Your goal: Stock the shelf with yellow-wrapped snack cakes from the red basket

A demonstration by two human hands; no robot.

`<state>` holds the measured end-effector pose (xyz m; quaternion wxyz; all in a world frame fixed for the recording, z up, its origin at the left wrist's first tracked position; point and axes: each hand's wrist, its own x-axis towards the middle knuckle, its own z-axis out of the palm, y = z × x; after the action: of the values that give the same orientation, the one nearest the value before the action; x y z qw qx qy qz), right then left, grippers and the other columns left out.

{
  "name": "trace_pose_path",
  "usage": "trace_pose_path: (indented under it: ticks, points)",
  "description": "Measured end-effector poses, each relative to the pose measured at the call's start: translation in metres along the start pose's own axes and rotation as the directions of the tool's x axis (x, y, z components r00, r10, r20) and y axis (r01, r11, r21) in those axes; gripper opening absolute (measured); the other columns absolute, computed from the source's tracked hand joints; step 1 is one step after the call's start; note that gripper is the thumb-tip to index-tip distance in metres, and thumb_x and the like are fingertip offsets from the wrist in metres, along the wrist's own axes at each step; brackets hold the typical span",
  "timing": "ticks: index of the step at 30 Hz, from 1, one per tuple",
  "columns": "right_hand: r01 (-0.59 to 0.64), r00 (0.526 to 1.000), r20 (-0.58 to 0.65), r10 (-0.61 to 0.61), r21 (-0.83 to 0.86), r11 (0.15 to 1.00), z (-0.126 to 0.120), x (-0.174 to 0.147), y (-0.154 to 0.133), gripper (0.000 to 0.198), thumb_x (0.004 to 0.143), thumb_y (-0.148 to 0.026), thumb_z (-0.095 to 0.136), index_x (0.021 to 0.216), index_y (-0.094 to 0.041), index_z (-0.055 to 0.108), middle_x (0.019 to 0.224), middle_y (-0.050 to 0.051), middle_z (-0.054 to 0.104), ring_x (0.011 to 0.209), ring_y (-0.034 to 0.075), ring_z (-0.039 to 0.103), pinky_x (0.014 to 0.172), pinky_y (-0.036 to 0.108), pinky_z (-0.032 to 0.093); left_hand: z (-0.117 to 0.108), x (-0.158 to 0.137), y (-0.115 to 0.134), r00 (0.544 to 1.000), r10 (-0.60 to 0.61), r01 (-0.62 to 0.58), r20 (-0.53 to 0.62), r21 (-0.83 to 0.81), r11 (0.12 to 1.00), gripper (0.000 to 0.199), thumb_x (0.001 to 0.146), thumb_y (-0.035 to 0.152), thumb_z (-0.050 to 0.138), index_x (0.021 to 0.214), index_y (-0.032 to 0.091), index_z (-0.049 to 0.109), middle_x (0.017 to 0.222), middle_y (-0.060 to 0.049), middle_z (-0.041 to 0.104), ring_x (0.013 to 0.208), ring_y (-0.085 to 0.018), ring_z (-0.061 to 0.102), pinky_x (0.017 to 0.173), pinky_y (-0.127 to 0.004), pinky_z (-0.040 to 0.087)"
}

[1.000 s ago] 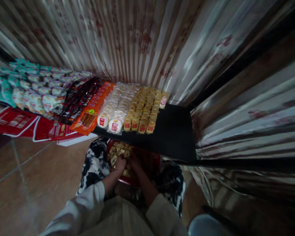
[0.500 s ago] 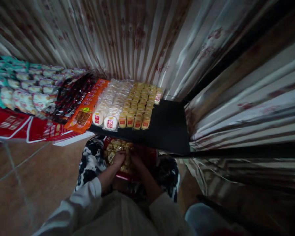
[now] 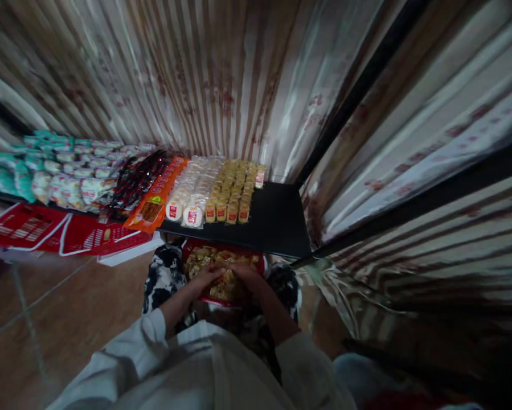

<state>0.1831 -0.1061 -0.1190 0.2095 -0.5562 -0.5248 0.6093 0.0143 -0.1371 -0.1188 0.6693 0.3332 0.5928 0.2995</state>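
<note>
Both hands sit together in a red tray point(image 3: 256, 261) of small yellow wrapped snack packets point(image 3: 204, 257) held on the person's lap, just below the front edge of the black table point(image 3: 277, 222). The left hand point(image 3: 204, 277) and the right hand point(image 3: 245, 273) lie on the packets with fingers curled down among them; dim light and blur hide whether either grip pinches a packet. The tray's near edge is covered by the wrists. On the table, rows of yellow packets point(image 3: 232, 191) stand beside round white cakes point(image 3: 191, 193) and orange packs point(image 3: 155, 196).
</note>
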Motion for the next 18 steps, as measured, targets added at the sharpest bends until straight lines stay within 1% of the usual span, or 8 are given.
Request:
trace_pose_path:
  ticks: [2,4,6,8,11,15,16,18]
  points:
    - [-0.054,0.999,0.002,0.054,0.100,0.993,-0.003,-0.007,-0.010,0.041,0.080,-0.055,0.051,0.072,-0.017,0.062,0.068,0.002,0.064,0.061,0.013,0.057,0.050,0.021,0.042,0.004,-0.004,0.007,0.999,0.027,-0.026,-0.018,0.028,0.999,0.042,0.063,0.049,0.074,0.083,0.012,0.067,0.080,-0.006,0.069,0.071,-0.015,0.062,0.061,-0.023,0.047]
    - [-0.093,0.995,-0.011,0.097,0.210,0.973,-0.006,-0.013,-0.019,0.044,0.081,-0.059,0.050,0.079,-0.017,0.063,0.075,0.003,0.066,0.062,0.012,0.058,0.048,0.020,0.040,0.009,-0.008,0.016,0.996,0.056,-0.053,-0.063,0.043,0.998,0.044,0.063,0.053,0.073,0.076,0.012,0.065,0.073,-0.004,0.066,0.066,-0.013,0.060,0.056,-0.021,0.044]
    - [-0.098,0.992,-0.044,0.117,0.303,0.948,-0.010,-0.018,-0.026,0.047,0.082,-0.061,0.049,0.084,-0.016,0.064,0.077,0.004,0.067,0.062,0.012,0.059,0.048,0.019,0.040,0.015,-0.014,0.026,0.994,0.075,-0.073,-0.084,0.030,0.997,0.045,0.065,0.056,0.070,0.076,0.013,0.063,0.071,-0.003,0.065,0.063,-0.012,0.058,0.053,-0.020,0.042]
    - [-0.070,0.991,-0.079,0.108,0.386,0.920,-0.014,-0.022,-0.033,0.047,0.082,-0.060,0.050,0.088,-0.016,0.064,0.077,0.005,0.067,0.061,0.012,0.060,0.050,0.020,0.042,0.021,-0.019,0.037,0.991,0.089,-0.089,-0.097,0.005,0.996,0.045,0.066,0.057,0.068,0.077,0.014,0.063,0.072,-0.002,0.064,0.064,-0.012,0.057,0.053,-0.020,0.043]
    - [0.057,0.992,-0.127,0.000,0.446,0.893,-0.019,-0.029,-0.041,0.045,0.077,-0.059,0.058,0.091,-0.017,0.063,0.080,0.004,0.069,0.067,0.013,0.062,0.057,0.022,0.046,0.029,-0.024,0.052,0.982,0.139,-0.145,-0.125,-0.041,0.989,0.046,0.064,0.058,0.068,0.078,0.015,0.061,0.078,-0.003,0.065,0.071,-0.013,0.059,0.058,-0.021,0.046]
    - [0.215,0.974,-0.154,-0.167,0.392,0.895,-0.025,-0.035,-0.047,0.052,0.064,-0.060,0.069,0.093,-0.017,0.063,0.089,0.005,0.070,0.084,0.019,0.065,0.070,0.027,0.050,0.043,-0.025,0.070,0.975,0.158,-0.176,-0.155,-0.113,0.978,0.050,0.061,0.060,0.069,0.079,0.014,0.061,0.080,-0.004,0.066,0.076,-0.015,0.061,0.062,-0.023,0.048]
    - [0.245,0.967,-0.160,-0.197,0.375,0.894,-0.026,-0.035,-0.047,0.053,0.063,-0.059,0.070,0.095,-0.017,0.062,0.093,0.007,0.070,0.089,0.021,0.065,0.075,0.029,0.050,0.047,-0.024,0.074,0.975,0.162,-0.183,-0.152,-0.134,0.974,0.050,0.061,0.061,0.069,0.079,0.015,0.061,0.081,-0.004,0.066,0.077,-0.015,0.061,0.063,-0.024,0.049]
    - [0.308,0.944,-0.219,-0.246,0.321,0.896,-0.029,-0.032,-0.048,0.053,0.063,-0.057,0.070,0.097,-0.018,0.061,0.096,0.008,0.070,0.094,0.023,0.065,0.082,0.033,0.050,0.056,-0.021,0.081,0.973,0.182,-0.206,-0.140,-0.179,0.962,0.050,0.061,0.061,0.069,0.079,0.015,0.061,0.083,-0.005,0.067,0.076,-0.015,0.062,0.065,-0.024,0.049]
